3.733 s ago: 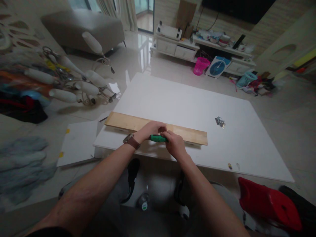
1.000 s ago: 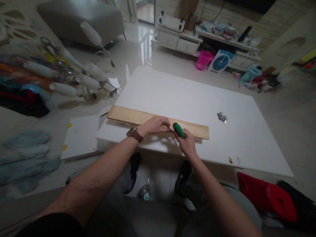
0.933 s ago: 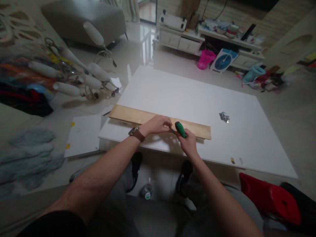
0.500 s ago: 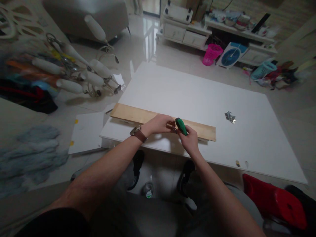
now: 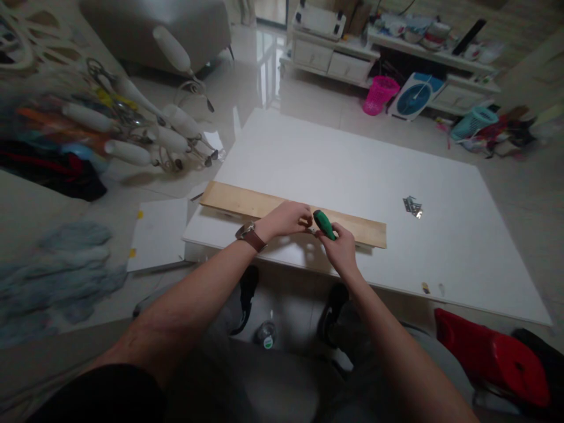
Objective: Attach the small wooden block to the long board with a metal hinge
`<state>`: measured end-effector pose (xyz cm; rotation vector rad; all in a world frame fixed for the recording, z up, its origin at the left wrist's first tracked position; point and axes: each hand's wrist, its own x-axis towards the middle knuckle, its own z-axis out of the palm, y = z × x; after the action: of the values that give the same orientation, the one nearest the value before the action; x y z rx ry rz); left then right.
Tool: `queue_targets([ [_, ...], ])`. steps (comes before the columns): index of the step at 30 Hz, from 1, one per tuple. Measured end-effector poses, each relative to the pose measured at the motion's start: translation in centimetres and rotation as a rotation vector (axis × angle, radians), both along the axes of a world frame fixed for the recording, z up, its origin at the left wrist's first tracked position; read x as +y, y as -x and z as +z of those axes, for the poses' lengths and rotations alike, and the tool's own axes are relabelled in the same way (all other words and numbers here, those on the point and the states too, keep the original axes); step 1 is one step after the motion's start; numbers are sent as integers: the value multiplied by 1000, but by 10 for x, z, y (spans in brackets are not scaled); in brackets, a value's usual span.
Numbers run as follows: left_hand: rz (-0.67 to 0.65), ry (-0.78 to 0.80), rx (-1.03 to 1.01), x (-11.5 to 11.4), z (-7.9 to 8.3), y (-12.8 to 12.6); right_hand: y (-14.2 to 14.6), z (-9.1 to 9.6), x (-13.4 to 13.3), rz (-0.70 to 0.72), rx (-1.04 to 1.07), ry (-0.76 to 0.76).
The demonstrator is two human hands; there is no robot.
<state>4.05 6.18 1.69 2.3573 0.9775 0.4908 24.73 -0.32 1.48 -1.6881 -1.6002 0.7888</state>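
My left hand (image 5: 288, 220), with a watch on its wrist, is closed in a pinch over the wooden board (image 5: 240, 200). A small shiny metal piece (image 5: 312, 230) shows at its fingertips; its exact kind is too small to make out. My right hand (image 5: 342, 251) grips a screwdriver (image 5: 325, 225) by its green and black handle, which tilts up to the left; its shaft is hidden. Both hands meet near the board's front edge. The board lies across a large white panel (image 5: 335, 153). Several metal hinges (image 5: 413, 206) rest in a pile on the panel's right part.
A small yellowish item (image 5: 425, 288) lies near the panel's front edge. A red stool (image 5: 493, 358) stands at lower right, and a clear bottle (image 5: 267, 335) between my feet. Lamp arms with white shades (image 5: 127, 151) lie at left, beside a white board (image 5: 157, 234).
Both hands stay at nearly the same spot, the left one's fingers shifting slightly around the metal piece. The whole view has moved a little.
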Motion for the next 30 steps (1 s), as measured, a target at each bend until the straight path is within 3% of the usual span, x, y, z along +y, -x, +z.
queue_targets([
  [14,47,5,47,-3,10,-2,-5,-14,4,57,-166,-55],
  [30,44,-12,86,-2,10,-2,-6,-15,3,110,-215,-112],
])
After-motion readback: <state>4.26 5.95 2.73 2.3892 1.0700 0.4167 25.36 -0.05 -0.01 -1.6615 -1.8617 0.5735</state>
